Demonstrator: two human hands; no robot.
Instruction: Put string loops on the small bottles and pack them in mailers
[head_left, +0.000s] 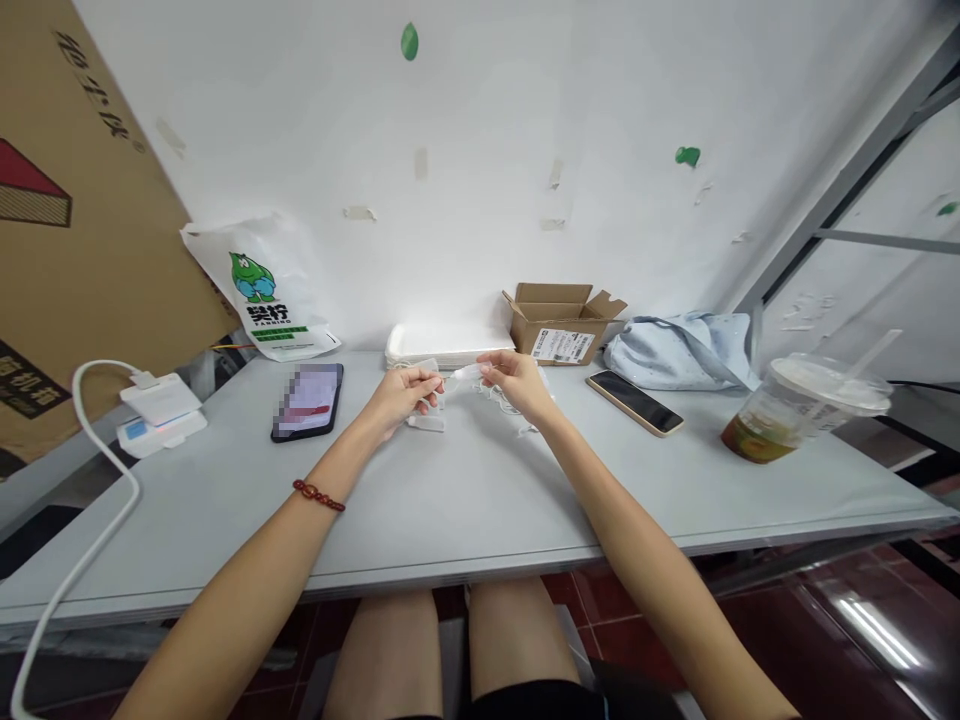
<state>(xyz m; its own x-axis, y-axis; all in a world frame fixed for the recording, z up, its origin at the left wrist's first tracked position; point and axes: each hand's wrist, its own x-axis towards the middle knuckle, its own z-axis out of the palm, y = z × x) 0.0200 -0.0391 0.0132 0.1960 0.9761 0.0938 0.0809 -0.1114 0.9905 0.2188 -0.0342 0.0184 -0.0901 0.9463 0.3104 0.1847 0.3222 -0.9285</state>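
Above the middle of the table, my left hand (pixel 407 394) and my right hand (pixel 517 384) face each other with fingertips pinched. A small translucent white strip (pixel 466 373) spans the gap, its right end between my right thumb and fingers. My left fingertips close on its thin left end, or on a string joined to it; I cannot tell which. Under my left hand lies a similar small white piece (pixel 426 424). Loose white string (pixel 499 402) lies behind and below my right hand, partly covered by it.
Behind my hands are a stack of white trays (pixel 450 342) and an open cardboard box (pixel 561 325). Phones lie at left (pixel 307 402) and right (pixel 635 402). A drink cup (pixel 799 408), blue fabric bag (pixel 682 350), white plastic bag (pixel 270 285) and corded white device (pixel 161 412) stand around.
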